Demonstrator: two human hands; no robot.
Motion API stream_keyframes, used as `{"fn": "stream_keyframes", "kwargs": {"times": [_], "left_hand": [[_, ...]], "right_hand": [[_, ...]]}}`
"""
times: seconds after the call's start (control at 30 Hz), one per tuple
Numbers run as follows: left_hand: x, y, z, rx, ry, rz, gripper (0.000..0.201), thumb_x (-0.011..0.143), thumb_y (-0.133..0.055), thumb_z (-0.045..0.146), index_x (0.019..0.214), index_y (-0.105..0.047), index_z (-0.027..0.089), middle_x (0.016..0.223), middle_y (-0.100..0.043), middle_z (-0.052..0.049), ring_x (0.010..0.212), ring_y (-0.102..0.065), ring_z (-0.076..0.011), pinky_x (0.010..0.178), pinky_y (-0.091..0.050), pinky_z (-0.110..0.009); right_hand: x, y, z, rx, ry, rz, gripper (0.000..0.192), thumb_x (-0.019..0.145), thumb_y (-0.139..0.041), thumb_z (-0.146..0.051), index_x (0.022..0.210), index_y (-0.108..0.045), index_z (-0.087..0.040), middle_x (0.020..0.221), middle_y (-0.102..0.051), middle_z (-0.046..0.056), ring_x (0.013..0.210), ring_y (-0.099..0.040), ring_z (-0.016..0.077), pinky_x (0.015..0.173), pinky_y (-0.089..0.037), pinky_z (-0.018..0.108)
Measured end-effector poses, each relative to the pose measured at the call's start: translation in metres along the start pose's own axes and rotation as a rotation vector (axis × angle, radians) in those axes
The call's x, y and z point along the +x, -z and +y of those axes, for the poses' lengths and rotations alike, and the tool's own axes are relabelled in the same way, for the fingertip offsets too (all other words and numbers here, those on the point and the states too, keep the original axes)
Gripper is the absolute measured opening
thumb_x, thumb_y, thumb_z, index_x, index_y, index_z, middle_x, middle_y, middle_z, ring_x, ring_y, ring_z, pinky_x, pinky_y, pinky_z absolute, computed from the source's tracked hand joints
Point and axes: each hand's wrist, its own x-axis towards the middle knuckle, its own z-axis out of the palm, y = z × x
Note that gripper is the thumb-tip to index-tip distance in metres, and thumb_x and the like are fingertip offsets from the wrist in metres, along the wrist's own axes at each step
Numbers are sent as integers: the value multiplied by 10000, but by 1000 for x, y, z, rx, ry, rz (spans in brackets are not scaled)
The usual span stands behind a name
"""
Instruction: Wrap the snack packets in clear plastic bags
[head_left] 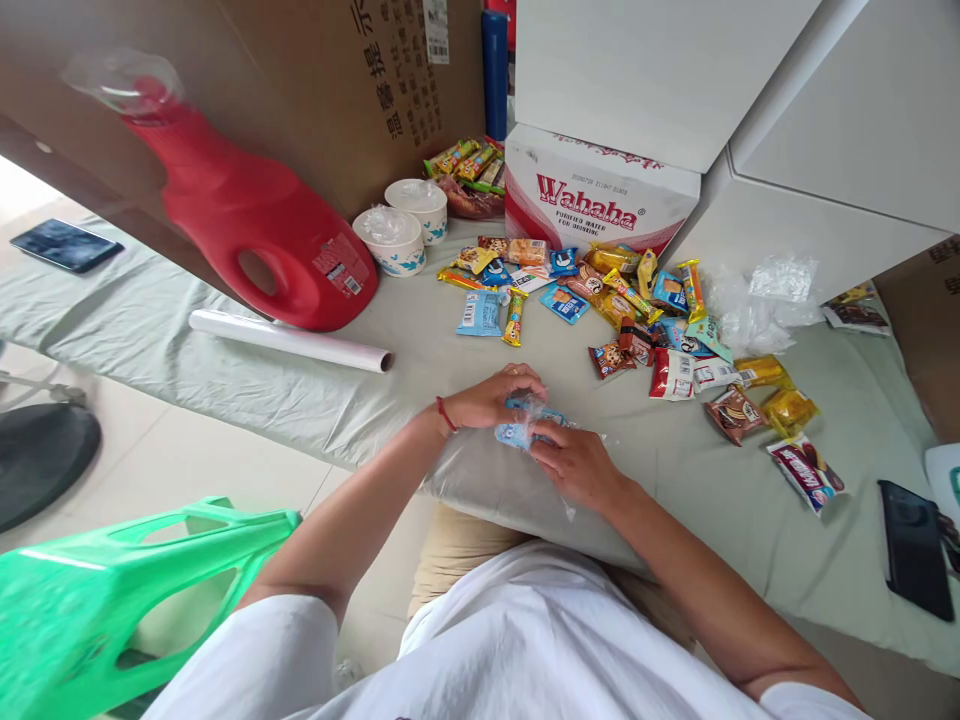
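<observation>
Head view looks down on a table (pixel 187 350) draped in a pale green cloth, where both hands meet near the front edge over a small blue snack packet (pixel 519 432) that sits inside a clear plastic bag (pixel 480 480). Left hand (pixel 495 395) curls over the packet's top, fingers bent and closed on the film; right hand (pixel 577 465) pinches the packet's lower right side through the plastic, thumb and fingers drawn together. Whether the film is being held alone or together with the packet is hard to tell, since the fingers hide the contact. Beyond the hands lies a scatter of wrapped snacks (pixel 615 300), spreading from the middle of the table toward the right. Behind them stands a white Wahaha box (pixel 592 195). To the left are two paper cups (pixel 405 225) covered with film, a red jug (pixel 247 225) lying on its side, and a roll of cling film (pixel 289 340) just in front of the jug. A dark phone (pixel 915 545) lies at the right edge.
</observation>
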Motion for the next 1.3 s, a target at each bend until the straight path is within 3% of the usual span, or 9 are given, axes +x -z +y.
{"fn": "stream_keyframes", "kwargs": {"times": [0.1,0.2,0.33,0.53,0.8,0.93,1.03,1.2,1.3], "left_hand": [[-7,18,-5,-191,18,163,464,857,-623,517,1219,-637,228,1359,-593,-115,1324,-508,-307,1143,-376,-458],[-6,18,-7,-35,169,393,619,883,-586,592,1383,-546,227,1519,-495,-124,1455,-382,-332,1230,-242,-509],[0,9,-8,128,224,194,737,815,-675,635,1404,-579,203,1223,-698,-109,1304,-530,-337,1195,-288,-498],[-14,10,-10,-292,231,164,504,729,-816,539,1052,-733,161,823,-713,-36,785,-655,-201,746,-508,-317],[-68,-1,-13,-472,336,630,313,654,-874,389,703,-660,166,725,-633,-10,657,-610,-123,635,-508,-258],[-76,-21,0,-661,486,823,464,737,-788,521,1027,-631,195,908,-665,-31,644,-657,-139,498,-455,-237],[-64,-28,8,-495,608,838,632,792,-727,561,1284,-557,203,868,-661,-12,544,-576,-116,460,-368,-242],[-43,-31,19,-197,638,792,214,690,-782,356,795,-687,195,580,-561,34,566,-527,-145,544,-376,-263],[-35,-50,36,-37,562,848,118,782,-670,320,745,-686,209,619,-618,21,600,-564,-151,598,-415,-270]], "right_hand": [[4,3,-8,-67,-67,-88,203,974,-515,-137,1053,-682,-222,1394,-645,50,848,-684,152,649,-459,272],[11,10,-13,-103,-93,-161,222,973,-510,-153,1091,-681,-230,1478,-598,33,838,-695,158,622,-455,280],[19,19,-12,-82,-68,-192,231,966,-500,-151,1098,-671,-232,1543,-547,13,931,-710,181,632,-469,289],[17,29,-4,55,-36,-179,182,974,-483,-142,977,-648,-218,1538,-556,21,998,-720,178,656,-473,286],[11,22,8,208,-19,-81,383,925,-471,-64,1228,-630,-235,1526,-567,33,1110,-703,171,801,-532,300],[12,22,9,186,24,-108,406,1000,-513,-202,1385,-612,-282,1538,-554,36,1200,-677,207,927,-548,356],[13,24,9,164,23,-139,363,1026,-536,-310,1372,-646,-305,1529,-562,31,1183,-690,222,934,-558,374],[13,25,11,208,8,-119,356,1042,-523,-330,1370,-659,-303,1520,-570,28,1208,-686,223,983,-557,390],[13,23,12,306,0,-89,359,1047,-502,-292,1367,-664,-298,1512,-579,36,1256,-662,212,1027,-549,388]]}}
